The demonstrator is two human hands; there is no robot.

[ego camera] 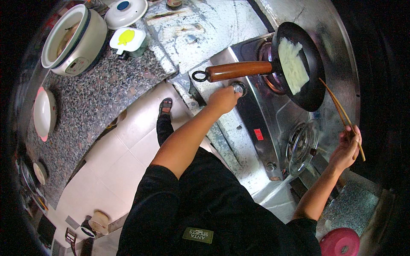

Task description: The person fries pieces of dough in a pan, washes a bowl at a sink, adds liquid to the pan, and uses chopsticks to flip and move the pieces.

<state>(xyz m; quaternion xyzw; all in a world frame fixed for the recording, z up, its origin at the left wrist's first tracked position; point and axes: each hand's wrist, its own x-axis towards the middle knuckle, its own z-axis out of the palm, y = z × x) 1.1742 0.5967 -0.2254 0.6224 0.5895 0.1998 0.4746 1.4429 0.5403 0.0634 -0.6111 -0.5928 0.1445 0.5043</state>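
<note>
My left hand is closed around the round control knob on the front of a gas stove. Just above that hand, the brown wooden handle of a black wok points to the left. The wok rests over the left burner, with pale, whitish shredded food lying in a flat patch inside it. At the right, my right hand holds a pair of wooden chopsticks, their tips near the wok's rim. A glass lid leans over the other burner.
On the granite counter at left are an electric stew pot, a white lid, a container with a white lid and a white oval dish with pink handles. A red round lid shows at lower right.
</note>
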